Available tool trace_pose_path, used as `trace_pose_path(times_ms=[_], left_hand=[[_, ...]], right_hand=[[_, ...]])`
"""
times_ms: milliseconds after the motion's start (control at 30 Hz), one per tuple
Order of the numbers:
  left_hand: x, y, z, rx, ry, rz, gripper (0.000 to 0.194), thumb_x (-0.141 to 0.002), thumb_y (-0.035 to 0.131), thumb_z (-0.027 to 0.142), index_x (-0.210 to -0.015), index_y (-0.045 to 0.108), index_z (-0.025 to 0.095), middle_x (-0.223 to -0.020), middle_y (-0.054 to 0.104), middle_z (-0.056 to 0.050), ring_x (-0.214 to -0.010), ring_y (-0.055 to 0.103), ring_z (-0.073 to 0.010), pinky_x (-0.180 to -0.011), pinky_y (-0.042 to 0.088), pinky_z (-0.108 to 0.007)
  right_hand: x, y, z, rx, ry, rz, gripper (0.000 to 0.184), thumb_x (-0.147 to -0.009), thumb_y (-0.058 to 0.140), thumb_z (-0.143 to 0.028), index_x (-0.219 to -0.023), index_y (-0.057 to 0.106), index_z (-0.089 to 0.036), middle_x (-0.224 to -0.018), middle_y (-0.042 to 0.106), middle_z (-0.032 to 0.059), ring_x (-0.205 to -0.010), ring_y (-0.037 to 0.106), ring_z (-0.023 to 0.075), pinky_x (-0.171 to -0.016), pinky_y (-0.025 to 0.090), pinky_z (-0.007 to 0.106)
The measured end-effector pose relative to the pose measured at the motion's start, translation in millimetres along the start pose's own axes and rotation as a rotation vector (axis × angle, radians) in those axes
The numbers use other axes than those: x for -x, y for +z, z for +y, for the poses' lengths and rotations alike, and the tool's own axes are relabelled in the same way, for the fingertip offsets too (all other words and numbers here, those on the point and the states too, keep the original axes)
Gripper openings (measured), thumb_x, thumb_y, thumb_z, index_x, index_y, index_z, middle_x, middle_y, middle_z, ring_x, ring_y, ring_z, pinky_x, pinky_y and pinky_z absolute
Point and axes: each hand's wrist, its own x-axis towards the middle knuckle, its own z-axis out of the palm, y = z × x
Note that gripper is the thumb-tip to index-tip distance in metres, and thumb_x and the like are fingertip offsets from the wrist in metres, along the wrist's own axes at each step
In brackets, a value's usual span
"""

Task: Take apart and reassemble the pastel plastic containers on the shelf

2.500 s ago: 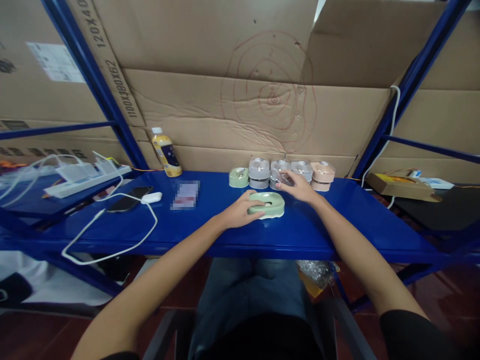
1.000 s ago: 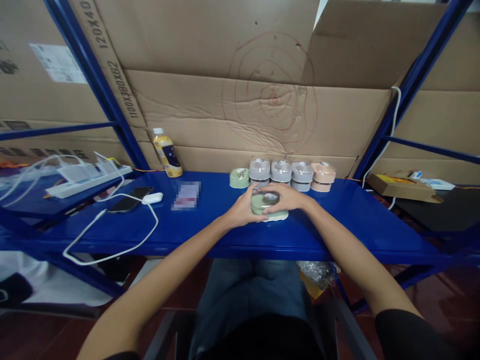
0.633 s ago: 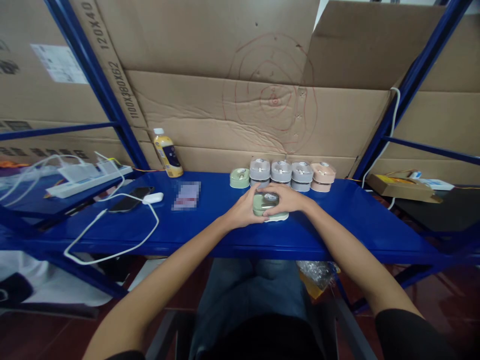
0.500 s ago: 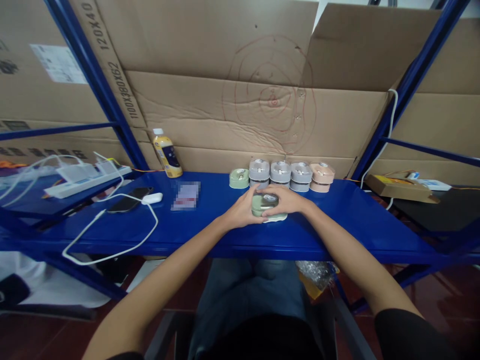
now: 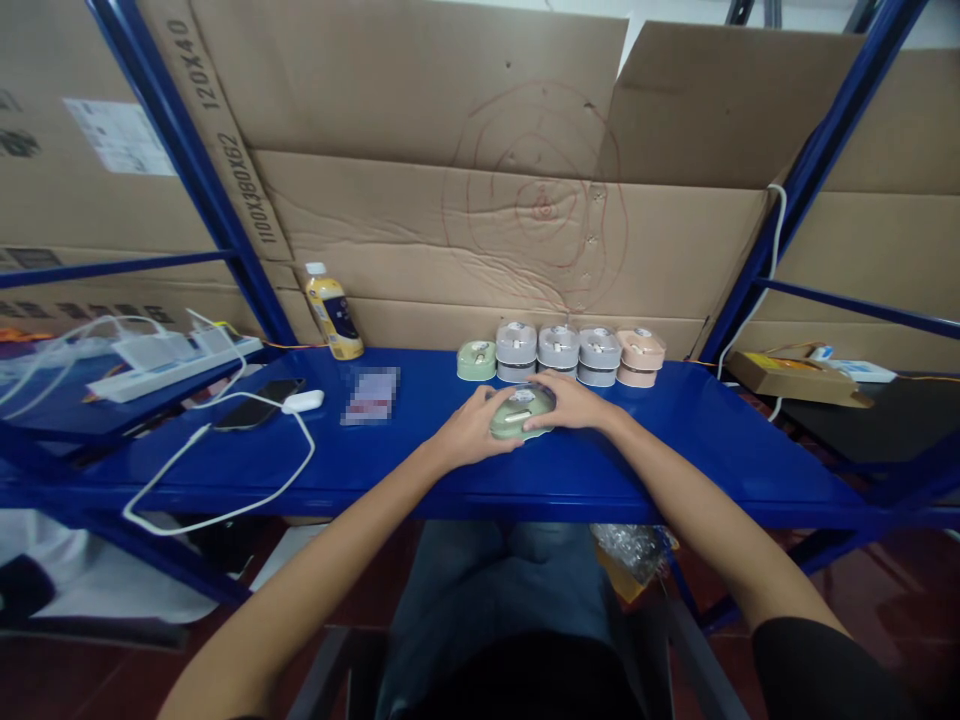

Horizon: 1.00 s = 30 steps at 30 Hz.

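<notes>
Between my two hands is a small pale-green plastic box [image 5: 517, 418] with a clear lid, low over the blue table [image 5: 420, 470]. My left hand [image 5: 469, 432] curves around its left side, thumb toward the back and fingers along the front. On the other side my right hand [image 5: 576, 402] grips the right end, with fingertips reaching its front. Something whitish shows through the lid, too small to name. Just behind the hands stands a row of similar boxes: a single green box [image 5: 477, 361], stacked grey boxes [image 5: 559, 346] and stacked peach boxes [image 5: 641, 352].
A yellow drink bottle [image 5: 334, 312] stands at the back left. Nearer lie a blurred-out packet [image 5: 372, 396], a dark phone [image 5: 259, 404] and a white cable [image 5: 304, 465]. Cardboard [image 5: 360, 200] backs the table, with blue posts [image 5: 840, 150] at the sides.
Both hands have shifted slightly left with the green box, which now sits lower between them and shows more of its lid. The white edge under its right side is less visible.
</notes>
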Motion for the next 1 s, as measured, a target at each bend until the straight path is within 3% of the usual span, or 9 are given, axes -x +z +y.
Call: trace_pose_path(times_ms=[233,333,433,500,600,667,767,900,1000], left_hand=[[27.5,-2.5,2.1,-0.071,-0.032,0.113,0.086,-0.069,0.08,0.032,-0.149,0.049,0.027,-0.126,0.055,-0.01,-0.118,0.063,-0.0325,-0.107,0.054,-0.048],[34.5,-10.9,-6.0,-0.109,-0.105,0.239,0.082,-0.071,0.079,0.035,-0.147,0.05,0.025,-0.131,0.055,-0.011,-0.12,0.063,-0.0325,-0.109,0.052,-0.048],[23.0,-30.8,-17.6,-0.128,-0.212,0.445,0.079,-0.074,0.078,0.041,-0.146,0.05,0.024,-0.133,0.056,-0.013,-0.125,0.06,-0.0334,-0.112,0.049,-0.049],[1.5,-45.7,-25.7,-0.147,-0.335,0.536,0.08,-0.076,0.078,0.044,-0.147,0.048,0.022,-0.127,0.057,-0.015,-0.126,0.059,-0.0357,-0.111,0.049,-0.051],[-44.2,-58.0,-37.3,-0.161,-0.538,0.569,0.083,-0.077,0.077,0.047,-0.147,0.046,0.017,-0.123,0.057,-0.019,-0.128,0.056,-0.0414,-0.107,0.049,-0.055],[-74.8,-55.6,-43.9,-0.17,-0.614,0.579,0.083,-0.077,0.078,0.047,-0.146,0.046,0.014,-0.126,0.055,-0.023,-0.13,0.054,-0.0445,-0.106,0.048,-0.055],[-107.6,-39.7,-50.4,-0.147,-0.711,0.57,0.079,-0.077,0.079,0.045,-0.141,0.048,0.01,-0.134,0.049,-0.03,-0.13,0.052,-0.0494,-0.104,0.046,-0.057],[-122.2,-16.6,-54.5,-0.115,-0.738,0.572,0.072,-0.078,0.079,0.041,-0.137,0.049,0.011,-0.138,0.045,-0.033,-0.132,0.047,-0.0524,-0.1,0.046,-0.058],[-120.5,-8.7,-57.2,-0.133,-0.688,0.596,0.07,-0.082,0.075,0.046,-0.138,0.05,0.012,-0.138,0.047,-0.032,-0.133,0.047,-0.0503,-0.103,0.045,-0.058]], right_hand=[[0.9,11.3,-8.3,-0.163,-0.072,0.044,0.097,-0.064,0.09,-0.064,-0.145,0.058,-0.021,-0.13,0.069,0.0145,-0.115,0.068,0.033,-0.101,0.056,0.053],[-2.1,7.6,-10.3,-0.291,-0.1,0.157,0.077,-0.077,0.082,-0.061,-0.14,0.06,-0.023,-0.128,0.07,0.012,-0.109,0.07,0.0273,-0.096,0.059,0.046],[-4.1,-15.9,1.3,-0.182,-0.076,0.498,0.043,-0.094,0.064,-0.054,-0.124,0.068,-0.023,-0.119,0.073,0.0099,-0.107,0.069,0.0253,-0.1,0.055,0.046],[-1.4,-39.8,22.7,-0.057,0.035,0.839,0.034,-0.099,0.054,-0.05,-0.11,0.069,-0.022,-0.113,0.073,0.0101,-0.108,0.066,0.0265,-0.103,0.051,0.049],[12.0,-73.8,74.2,0.086,0.388,1.297,0.033,-0.099,0.048,-0.046,-0.107,0.065,-0.019,-0.116,0.068,0.0135,-0.118,0.061,0.0298,-0.109,0.044,0.054],[25.4,-87.6,111.7,0.058,0.688,1.442,0.036,-0.095,0.05,-0.048,-0.112,0.063,-0.019,-0.122,0.064,0.0159,-0.124,0.058,0.033,-0.11,0.041,0.057],[44.2,-91.8,153.4,-0.168,0.918,1.365,0.044,-0.092,0.052,-0.052,-0.119,0.062,-0.019,-0.128,0.064,0.0157,-0.125,0.059,0.0336,-0.111,0.042,0.055],[54.1,-81.5,174.7,-0.409,0.849,1.147,0.053,-0.09,0.052,-0.058,-0.118,0.069,-0.017,-0.128,0.069,0.0123,-0.125,0.062,0.0297,-0.112,0.044,0.046],[54.0,-76.3,179.1,-0.473,0.776,1.084,0.054,-0.09,0.053,-0.058,-0.119,0.071,-0.016,-0.132,0.07,0.0115,-0.126,0.063,0.0267,-0.112,0.044,0.041]])
